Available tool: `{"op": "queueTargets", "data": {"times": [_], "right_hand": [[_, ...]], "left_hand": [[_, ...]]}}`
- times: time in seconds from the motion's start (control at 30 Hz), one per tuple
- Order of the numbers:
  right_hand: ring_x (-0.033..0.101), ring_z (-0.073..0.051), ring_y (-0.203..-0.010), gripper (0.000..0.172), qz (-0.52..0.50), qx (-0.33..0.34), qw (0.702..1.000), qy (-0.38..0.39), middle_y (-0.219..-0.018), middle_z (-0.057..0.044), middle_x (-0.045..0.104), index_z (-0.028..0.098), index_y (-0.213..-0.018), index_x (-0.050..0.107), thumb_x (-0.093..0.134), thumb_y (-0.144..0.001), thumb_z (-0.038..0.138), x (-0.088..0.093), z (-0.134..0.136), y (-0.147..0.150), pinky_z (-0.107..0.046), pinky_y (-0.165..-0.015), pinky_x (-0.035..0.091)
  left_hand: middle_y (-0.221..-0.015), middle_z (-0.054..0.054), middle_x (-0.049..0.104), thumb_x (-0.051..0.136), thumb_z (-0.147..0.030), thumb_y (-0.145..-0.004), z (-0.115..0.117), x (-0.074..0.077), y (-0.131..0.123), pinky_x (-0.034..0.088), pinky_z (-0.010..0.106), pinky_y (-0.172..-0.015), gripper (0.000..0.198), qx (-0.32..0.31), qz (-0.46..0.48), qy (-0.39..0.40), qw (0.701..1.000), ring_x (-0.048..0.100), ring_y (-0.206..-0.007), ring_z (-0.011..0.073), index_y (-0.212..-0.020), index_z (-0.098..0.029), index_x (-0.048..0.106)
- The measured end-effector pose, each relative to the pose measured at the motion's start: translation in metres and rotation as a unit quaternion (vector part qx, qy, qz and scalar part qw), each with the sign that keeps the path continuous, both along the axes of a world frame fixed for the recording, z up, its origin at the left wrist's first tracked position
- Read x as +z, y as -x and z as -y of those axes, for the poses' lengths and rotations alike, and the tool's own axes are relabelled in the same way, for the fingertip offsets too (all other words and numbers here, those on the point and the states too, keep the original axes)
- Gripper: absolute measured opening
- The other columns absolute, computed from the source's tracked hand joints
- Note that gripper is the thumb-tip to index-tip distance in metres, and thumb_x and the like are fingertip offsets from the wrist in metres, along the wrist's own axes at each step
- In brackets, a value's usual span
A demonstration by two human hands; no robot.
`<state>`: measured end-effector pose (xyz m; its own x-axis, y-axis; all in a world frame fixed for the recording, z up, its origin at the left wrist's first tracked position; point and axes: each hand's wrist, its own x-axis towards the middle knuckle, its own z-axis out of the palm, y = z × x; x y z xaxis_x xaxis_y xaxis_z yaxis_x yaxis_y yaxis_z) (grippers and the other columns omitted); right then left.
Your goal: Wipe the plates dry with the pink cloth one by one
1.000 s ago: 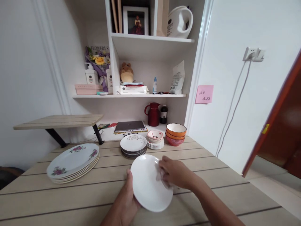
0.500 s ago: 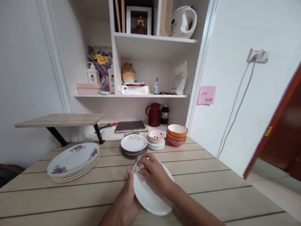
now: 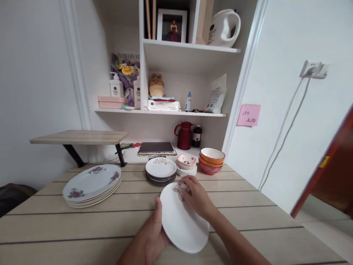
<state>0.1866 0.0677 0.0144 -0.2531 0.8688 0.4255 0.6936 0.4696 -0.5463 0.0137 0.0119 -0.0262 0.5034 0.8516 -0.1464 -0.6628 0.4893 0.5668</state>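
Note:
A plain white plate (image 3: 185, 224) is tilted above the wooden table, its face turned up towards me. My left hand (image 3: 154, 232) grips it by the left edge, thumb at the rim and the other fingers hidden underneath. In my right hand (image 3: 197, 197) is a crumpled, pale pinkish cloth or tissue (image 3: 181, 188), pressed against the plate's upper part. Just beyond lies a stack of dark-edged plates (image 3: 161, 168) with a floral print on the top one.
Oval flowered plates (image 3: 92, 184) are stacked at the left. Small dishes (image 3: 186, 162) and orange and red bowls (image 3: 211, 160) stand at the back right. Behind them are a laptop (image 3: 156, 147), a red jug (image 3: 184, 135) and shelves. A raised wooden stand (image 3: 79, 137) occupies the back left.
My right hand has moved the crumpled wipe rightward across the plate's upper part, baring its left side. The whole view has shifted slightly. My left hand keeps its grip.

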Motion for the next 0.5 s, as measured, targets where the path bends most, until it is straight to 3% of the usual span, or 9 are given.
{"op": "queueTargets", "data": {"times": [0.13,0.3,0.43,0.5], "right_hand": [[0.050,-0.021,-0.117,0.047,-0.026,0.086,0.996,-0.013,-0.123,-0.004,0.058,0.026,-0.111,0.060,0.057,-0.069,0.006,0.009,0.010,0.023,-0.034,-0.100,0.037],[0.058,-0.019,-0.105,0.035,-0.072,0.277,0.956,0.067,-0.113,-0.002,0.065,0.024,-0.104,0.065,0.066,-0.071,0.013,0.025,0.035,0.030,-0.031,-0.094,0.042],[0.060,-0.018,-0.098,0.032,0.005,0.405,0.903,0.143,-0.105,-0.002,0.065,0.022,-0.099,0.067,0.072,-0.067,0.019,0.031,0.046,0.011,-0.026,-0.085,0.045],[0.061,-0.017,-0.093,0.034,0.069,0.432,0.878,0.196,-0.105,-0.001,0.064,0.023,-0.099,0.068,0.072,-0.066,0.018,0.033,0.046,-0.010,-0.024,-0.080,0.046]], "left_hand": [[-0.119,0.017,0.066,0.042,-0.064,-0.083,0.002,0.002,0.000,0.038,0.045,-0.101,0.070,-0.015,0.002,0.012,1.000,0.057,-0.117,0.0293,-0.135,-0.017,0.047],[-0.111,0.016,0.070,0.036,-0.067,-0.083,-0.001,0.004,-0.001,0.039,0.042,-0.101,0.074,-0.028,0.042,0.000,0.999,0.060,-0.112,0.0287,-0.129,-0.013,0.054],[-0.112,0.018,0.069,0.031,-0.069,-0.083,-0.001,0.002,0.000,0.039,0.042,-0.100,0.078,-0.031,0.017,-0.004,0.999,0.058,-0.115,0.0301,-0.125,-0.009,0.057],[-0.115,0.018,0.067,0.029,-0.069,-0.084,-0.001,-0.001,0.000,0.039,0.042,-0.101,0.078,-0.011,0.004,-0.011,1.000,0.056,-0.117,0.0302,-0.126,-0.010,0.056]]}}
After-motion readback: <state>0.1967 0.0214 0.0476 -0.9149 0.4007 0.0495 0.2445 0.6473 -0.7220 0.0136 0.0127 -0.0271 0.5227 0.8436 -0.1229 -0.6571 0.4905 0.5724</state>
